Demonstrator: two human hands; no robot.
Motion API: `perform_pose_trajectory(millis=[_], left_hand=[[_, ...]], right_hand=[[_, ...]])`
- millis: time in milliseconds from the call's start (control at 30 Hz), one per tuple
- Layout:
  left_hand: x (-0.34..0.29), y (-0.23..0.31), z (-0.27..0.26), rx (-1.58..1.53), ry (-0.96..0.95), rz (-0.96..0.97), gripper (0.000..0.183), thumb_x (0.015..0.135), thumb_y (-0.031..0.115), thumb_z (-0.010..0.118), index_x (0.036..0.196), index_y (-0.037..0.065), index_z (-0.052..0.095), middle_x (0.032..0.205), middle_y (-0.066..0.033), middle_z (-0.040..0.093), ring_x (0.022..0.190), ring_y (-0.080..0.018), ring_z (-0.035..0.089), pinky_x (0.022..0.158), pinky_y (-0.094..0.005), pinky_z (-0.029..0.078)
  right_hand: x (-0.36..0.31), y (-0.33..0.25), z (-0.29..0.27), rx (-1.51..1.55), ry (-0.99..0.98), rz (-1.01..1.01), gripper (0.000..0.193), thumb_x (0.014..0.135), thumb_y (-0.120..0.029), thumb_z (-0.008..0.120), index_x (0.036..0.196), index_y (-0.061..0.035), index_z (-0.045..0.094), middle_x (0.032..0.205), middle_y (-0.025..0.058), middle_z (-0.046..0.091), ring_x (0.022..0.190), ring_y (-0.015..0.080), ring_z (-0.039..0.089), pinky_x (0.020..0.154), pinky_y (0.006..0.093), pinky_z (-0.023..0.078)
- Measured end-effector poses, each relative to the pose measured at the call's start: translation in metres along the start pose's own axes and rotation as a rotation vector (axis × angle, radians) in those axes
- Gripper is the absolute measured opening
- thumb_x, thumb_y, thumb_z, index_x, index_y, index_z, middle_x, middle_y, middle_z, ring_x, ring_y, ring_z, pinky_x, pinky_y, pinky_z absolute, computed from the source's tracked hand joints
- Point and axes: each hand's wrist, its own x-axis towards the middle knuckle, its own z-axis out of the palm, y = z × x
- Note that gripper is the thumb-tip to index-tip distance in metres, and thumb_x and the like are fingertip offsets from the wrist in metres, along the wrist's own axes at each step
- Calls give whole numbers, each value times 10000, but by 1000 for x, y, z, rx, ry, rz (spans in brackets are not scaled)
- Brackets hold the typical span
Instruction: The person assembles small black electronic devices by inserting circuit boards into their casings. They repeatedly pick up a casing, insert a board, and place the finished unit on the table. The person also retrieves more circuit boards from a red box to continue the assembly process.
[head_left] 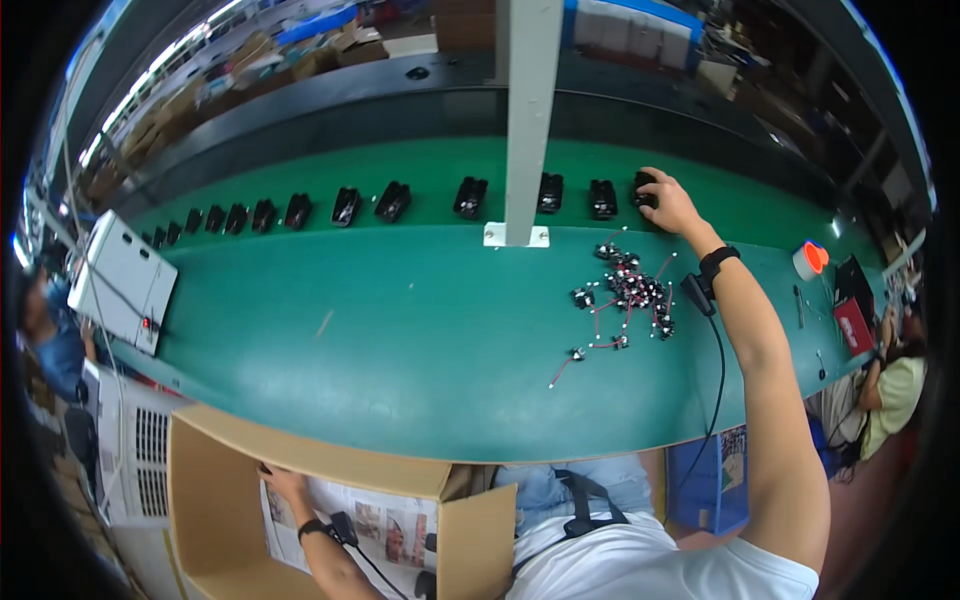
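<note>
My right hand (670, 203) reaches to the far side of the bench. Its fingers are closed round a black plastic housing (641, 190), partly hidden by them, at the right end of a row of similar black housings (603, 200) on the green belt. Down at the left, my left hand (287, 484) is inside an open cardboard box (215, 440). Its fingers are curled at a small dark thing by the box wall, too hidden to name. Printed newspaper (385, 525) lines the box, and a few dark pieces show at its right side.
A pile of small black parts with red wires (640, 285) lies on the green bench (400, 330). A metal post (530, 120) rises from the bench edge. A white case (125, 280) stands left; an orange-and-white tape roll (810, 260) and red box (853, 320) lie right. Other people sit at both sides.
</note>
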Motion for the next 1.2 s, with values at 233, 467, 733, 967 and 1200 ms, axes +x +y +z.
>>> perform_pose_trajectory(millis=[233, 467, 733, 967, 1200], left_hand=[[13, 33, 12, -156, -116, 189, 785, 869, 419, 651, 1480, 48, 327, 1473, -306, 364, 1364, -423, 368, 1058, -514, 364], [11, 34, 7, -187, -25, 236, 592, 821, 364, 739, 1254, 6, 550, 1299, -266, 556, 1199, -359, 536, 952, -474, 466], [35, 67, -178, -265, 640, 136, 442, 771, 361, 820, 1002, 29, 642, 918, -201, 661, 811, -387, 628, 771, -497, 520], [-22, 305, -320, -890, -56, 702, 454, 751, 24, 727, 1169, 82, 562, 1088, -48, 533, 934, -172, 546, 842, -300, 466], [-116, 458, -242, -432, -830, 1498, 551, 622, 202, 741, 1114, 50, 546, 1241, -182, 473, 1148, -361, 492, 981, -406, 456]], right_hand=[[-29, 10, -19, -55, -121, -52, 371, 680, -71, 727, 1051, -55, 725, 1477, 122, 446, 1318, 363, 445, 1106, 420, 403], [-45, -2, -37, -2, 60, -7, 400, 711, -146, 726, 1100, -54, 705, 1414, 180, 499, 1292, 378, 467, 1091, 427, 405], [-105, -80, -76, 458, 91, -260, 214, 783, -156, 703, 956, -30, 705, 1041, 131, 694, 1021, 306, 649, 915, 420, 513], [-109, -166, -42, 265, -217, -167, 235, 757, -189, 714, 963, -76, 719, 788, 106, 692, 803, 333, 672, 767, 441, 552], [-115, -162, -16, 375, -63, -196, 149, 773, -127, 696, 915, -93, 724, 960, 129, 660, 907, 330, 654, 821, 439, 541]])
